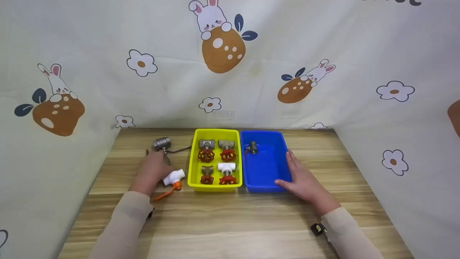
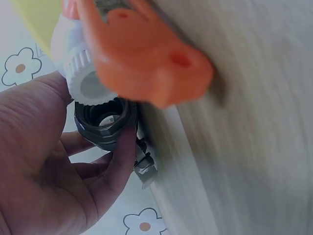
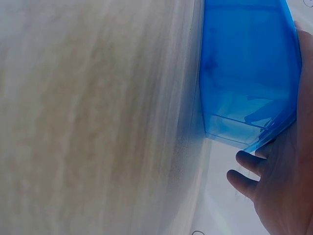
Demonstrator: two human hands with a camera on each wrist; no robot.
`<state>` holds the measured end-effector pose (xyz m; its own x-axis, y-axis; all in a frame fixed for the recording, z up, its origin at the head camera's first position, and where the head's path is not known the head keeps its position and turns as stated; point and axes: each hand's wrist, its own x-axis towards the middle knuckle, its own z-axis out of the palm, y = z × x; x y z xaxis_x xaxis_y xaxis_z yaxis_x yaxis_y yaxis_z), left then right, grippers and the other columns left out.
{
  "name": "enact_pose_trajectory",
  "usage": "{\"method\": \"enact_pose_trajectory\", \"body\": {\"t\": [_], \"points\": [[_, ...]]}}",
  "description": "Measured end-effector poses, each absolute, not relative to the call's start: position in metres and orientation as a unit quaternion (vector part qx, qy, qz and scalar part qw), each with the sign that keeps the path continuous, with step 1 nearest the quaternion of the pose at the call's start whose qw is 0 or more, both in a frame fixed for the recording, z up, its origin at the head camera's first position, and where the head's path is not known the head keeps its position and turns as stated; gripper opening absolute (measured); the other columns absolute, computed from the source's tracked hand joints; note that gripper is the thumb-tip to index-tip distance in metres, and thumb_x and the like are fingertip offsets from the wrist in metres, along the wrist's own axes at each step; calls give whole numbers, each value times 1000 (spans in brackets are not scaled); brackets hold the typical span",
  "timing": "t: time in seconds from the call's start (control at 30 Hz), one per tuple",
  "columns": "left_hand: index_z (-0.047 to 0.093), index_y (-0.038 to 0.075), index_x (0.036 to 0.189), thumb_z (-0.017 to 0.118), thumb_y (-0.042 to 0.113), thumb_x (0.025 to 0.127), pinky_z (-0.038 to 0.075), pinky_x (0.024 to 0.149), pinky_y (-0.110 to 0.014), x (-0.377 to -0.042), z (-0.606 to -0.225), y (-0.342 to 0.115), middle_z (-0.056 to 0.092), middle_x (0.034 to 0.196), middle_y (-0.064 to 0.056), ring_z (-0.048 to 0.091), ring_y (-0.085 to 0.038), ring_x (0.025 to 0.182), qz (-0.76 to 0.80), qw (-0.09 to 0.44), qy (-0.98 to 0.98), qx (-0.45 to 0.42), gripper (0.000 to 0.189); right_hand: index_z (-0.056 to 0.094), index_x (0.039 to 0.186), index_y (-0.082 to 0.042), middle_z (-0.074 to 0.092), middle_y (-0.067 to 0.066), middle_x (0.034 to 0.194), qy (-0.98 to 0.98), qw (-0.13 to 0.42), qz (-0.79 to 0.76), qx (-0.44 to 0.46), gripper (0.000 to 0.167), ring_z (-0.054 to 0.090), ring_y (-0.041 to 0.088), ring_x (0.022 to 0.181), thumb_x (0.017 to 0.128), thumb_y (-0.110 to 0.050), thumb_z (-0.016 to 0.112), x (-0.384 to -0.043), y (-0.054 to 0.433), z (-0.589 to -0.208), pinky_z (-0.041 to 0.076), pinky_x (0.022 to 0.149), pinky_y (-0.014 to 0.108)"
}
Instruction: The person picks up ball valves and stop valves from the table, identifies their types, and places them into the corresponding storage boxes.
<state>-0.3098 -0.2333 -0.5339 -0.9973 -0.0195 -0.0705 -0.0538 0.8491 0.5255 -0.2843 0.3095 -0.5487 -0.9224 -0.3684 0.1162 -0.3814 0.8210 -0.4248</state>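
My left hand (image 1: 152, 169) grips a dark metal valve (image 2: 105, 125) with a hexagonal end, its fingers curled round the body; the hand hides most of it from above. Just beyond lies a grey metal ball valve (image 1: 161, 143) with a long lever. A white plastic ball valve (image 1: 174, 176) with an orange handle (image 2: 146, 68) lies close by the thumb side. My right hand (image 1: 303, 181) rests against the blue bin (image 1: 266, 189), fingers extended along its right wall and thumb at the near right corner. Inside that bin, a small metal valve (image 1: 253, 147) lies near the far left.
The yellow bin (image 1: 215, 187) stands against the blue one. It holds several valves with red handwheels, one with a white body (image 1: 226, 167). Both bins stand on a wood-grain table (image 1: 230, 223), with a printed curtain (image 1: 172, 93) behind and at the sides.
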Motion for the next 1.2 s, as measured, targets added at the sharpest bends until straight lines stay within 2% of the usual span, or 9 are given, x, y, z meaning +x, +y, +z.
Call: {"method": "enact_pose_trajectory", "body": {"t": [0.17, 0.4, 0.6, 0.8, 0.97, 1.1, 1.2], "points": [[69, -4, 114, 88, 32, 89, 56, 84, -52, -309, -531, -234, 67, 100, -18, 61, -35, 88, 268, 28, 963, -14, 47, 11, 177, -2, 9, 19, 185, -955, 6, 228, 191, 120, 20, 50, 166, 98, -69, 71, -284, 309, -547, 27, 127, 73], [69, 0, 106, 92, 34, 87, 55, 83, -52, -306, -525, -233, 66, 96, -16, 61, -35, 87, 268, 9, 963, -13, 45, 10, 177, -1, 10, 21, 184, -955, 6, 226, 192, 121, 20, 50, 166, 98, -71, 69, -283, 309, -546, 27, 127, 72], [68, 2, 99, 88, 27, 87, 54, 80, -49, -302, -515, -231, 66, 96, -15, 61, -34, 86, 265, 0, 964, -19, 35, 11, 176, 0, 10, 22, 184, -954, 13, 225, 197, 119, 20, 49, 166, 99, -71, 69, -283, 308, -547, 27, 128, 71], [67, -2, 113, 86, 24, 87, 54, 83, -51, -298, -503, -225, 64, 106, -18, 59, -36, 91, 265, -20, 964, -1, 41, 11, 176, 0, 10, 22, 184, -954, 13, 226, 199, 119, 21, 50, 165, 99, -70, 69, -284, 309, -548, 27, 127, 71], [66, -4, 119, 88, 23, 86, 57, 88, -56, -295, -494, -219, 66, 108, -19, 62, -40, 93, 261, -42, 964, 19, 48, 12, 175, 2, 12, 23, 183, -953, 16, 225, 203, 119, 22, 49, 165, 99, -68, 71, -286, 309, -549, 27, 128, 70], [63, -6, 134, 90, 26, 86, 59, 95, -60, -295, -488, -213, 67, 121, -24, 65, -43, 102, 262, -43, 964, 23, 64, 12, 175, 2, 11, 23, 184, -954, 14, 224, 200, 119, 21, 49, 165, 99, -69, 70, -285, 309, -549, 27, 128, 70], [61, -4, 140, 90, 28, 88, 60, 96, -61, -294, -485, -208, 66, 127, -24, 65, -43, 106, 257, -40, 965, 23, 68, 11, 176, 0, 11, 22, 184, -955, 11, 223, 196, 119, 21, 49, 166, 100, -70, 69, -285, 308, -548, 27, 128, 71]]}}
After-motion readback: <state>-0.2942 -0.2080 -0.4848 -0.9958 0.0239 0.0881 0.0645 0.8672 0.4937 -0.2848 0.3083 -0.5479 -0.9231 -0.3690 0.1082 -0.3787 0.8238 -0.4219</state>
